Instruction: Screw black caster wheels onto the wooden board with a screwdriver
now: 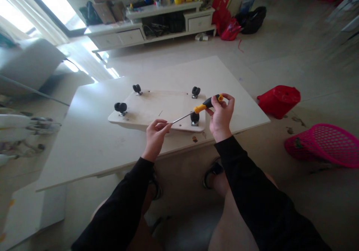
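A screwdriver (pixel 206 102) with a yellow and black handle is held level above the low white table (pixel 84 142). My right hand (pixel 221 116) grips its handle. My left hand (pixel 155 133) pinches the tip of its metal shaft (pixel 182 117). Just beyond the hands lies a pale wooden board (pixel 159 107) with black caster wheels at its corners: one at the near right (pixel 194 118), one at the far right (pixel 195 91), one at the far left (pixel 137 89), one at the near left (pixel 120 108).
A red bucket lies tipped (pixel 279 99) on the floor to the right, with a pink mesh basket (pixel 322 142) nearer. A white TV cabinet (pixel 157 27) with clutter stands at the back. My knees sit below the table's near edge.
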`<state>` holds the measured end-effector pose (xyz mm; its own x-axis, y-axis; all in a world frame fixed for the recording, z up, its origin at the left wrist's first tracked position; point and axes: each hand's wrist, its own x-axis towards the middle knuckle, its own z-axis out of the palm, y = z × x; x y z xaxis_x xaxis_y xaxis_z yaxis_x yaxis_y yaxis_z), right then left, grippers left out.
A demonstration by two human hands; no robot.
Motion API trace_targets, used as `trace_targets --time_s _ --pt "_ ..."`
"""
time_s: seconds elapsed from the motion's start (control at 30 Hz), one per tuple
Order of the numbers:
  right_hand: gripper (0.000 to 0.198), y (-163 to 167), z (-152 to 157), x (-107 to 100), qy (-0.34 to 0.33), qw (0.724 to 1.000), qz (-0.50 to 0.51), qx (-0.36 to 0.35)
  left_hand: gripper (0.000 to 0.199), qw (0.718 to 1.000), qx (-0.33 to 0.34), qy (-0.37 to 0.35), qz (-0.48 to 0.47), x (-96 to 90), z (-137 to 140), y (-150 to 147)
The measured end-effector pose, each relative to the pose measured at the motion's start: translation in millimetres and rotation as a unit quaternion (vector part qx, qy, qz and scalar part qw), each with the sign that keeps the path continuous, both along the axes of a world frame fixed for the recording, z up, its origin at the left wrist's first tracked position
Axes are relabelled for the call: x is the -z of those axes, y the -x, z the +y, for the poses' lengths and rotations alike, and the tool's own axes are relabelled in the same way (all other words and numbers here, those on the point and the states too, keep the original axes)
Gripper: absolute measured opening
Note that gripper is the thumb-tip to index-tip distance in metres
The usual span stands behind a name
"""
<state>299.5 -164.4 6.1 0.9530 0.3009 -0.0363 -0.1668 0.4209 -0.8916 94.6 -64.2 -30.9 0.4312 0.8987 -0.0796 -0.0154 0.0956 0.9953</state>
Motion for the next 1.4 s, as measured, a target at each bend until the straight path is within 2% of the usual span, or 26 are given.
trace_targets --time_s 0.17,0.33,0.5,0.6,0.8,1.0,1.27,1.4 --pt "0.058 -3 0 -2 0.013 1.000 -0.005 0.012 0.030 0.998 0.041 -0.050 0.016 -1.5 2 -3" --pt "0.058 -1 2 -8 0.028 0.999 -0.029 0.019 0.022 0.988 0.036 -0.143 0.043 -2.5 1 -2" --pt "0.062 6 6 -8 0.044 0.997 -0.050 0.027 0.016 0.953 0.023 -0.274 0.125 -8.6 -5 9" --pt "0.064 9 10 -4 0.051 0.997 -0.062 0.015 0.016 0.932 0.026 -0.321 0.167 -12.6 -7 17" --pt "0.047 8 10 -3 0.027 0.997 -0.055 -0.042 0.017 0.928 0.028 -0.334 0.161 -15.1 -3 21" --pt "0.046 10 7 -6 0.033 0.996 -0.079 0.002 0.015 0.931 0.037 -0.328 0.153 -18.8 -2 19" --pt "0.049 12 6 -6 0.039 0.996 -0.072 -0.022 0.014 0.933 0.041 -0.320 0.163 -14.1 -3 20" --pt "0.048 10 6 -4 0.036 0.996 -0.081 -0.010 0.013 0.925 0.048 -0.338 0.168 -14.5 -5 19"
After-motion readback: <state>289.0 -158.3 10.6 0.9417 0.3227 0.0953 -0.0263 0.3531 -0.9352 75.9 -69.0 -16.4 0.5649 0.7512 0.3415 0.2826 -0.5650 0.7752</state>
